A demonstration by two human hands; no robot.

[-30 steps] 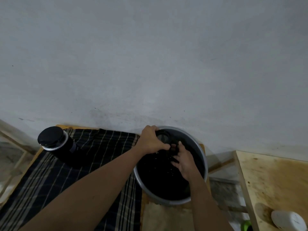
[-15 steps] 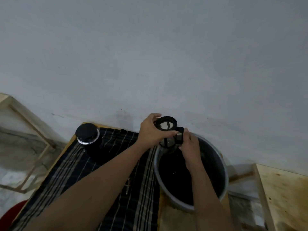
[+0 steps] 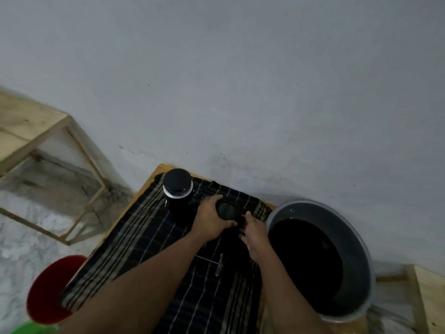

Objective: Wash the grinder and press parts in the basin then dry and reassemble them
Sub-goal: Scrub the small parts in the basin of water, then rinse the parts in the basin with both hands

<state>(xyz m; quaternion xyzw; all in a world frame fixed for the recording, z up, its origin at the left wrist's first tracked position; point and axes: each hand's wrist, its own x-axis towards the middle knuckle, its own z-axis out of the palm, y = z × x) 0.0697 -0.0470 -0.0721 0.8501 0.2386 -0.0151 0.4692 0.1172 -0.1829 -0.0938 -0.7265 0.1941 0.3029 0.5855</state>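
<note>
Head view: nearest, a round red plastic tub [image 3: 48, 290] stood on the floor at lower left. A dark striped cloth [image 3: 144, 249] covered the wooden table [image 3: 157, 171], and a small metal pin [image 3: 219, 264] lay on it. The left hand [image 3: 212, 221] gripped a black round-mouthed press vessel [image 3: 226, 209] at the cloth, fingers wrapped round its rim. The right hand [image 3: 255, 233] had bent fingers at the vessel's right side; its hold could not be determined. A grey metal basin [image 3: 356, 237] of dark water sat to the right. Beyond the hands stood a black cylindrical grinder [image 3: 177, 186], silver-banded and upright on the cloth.
</note>
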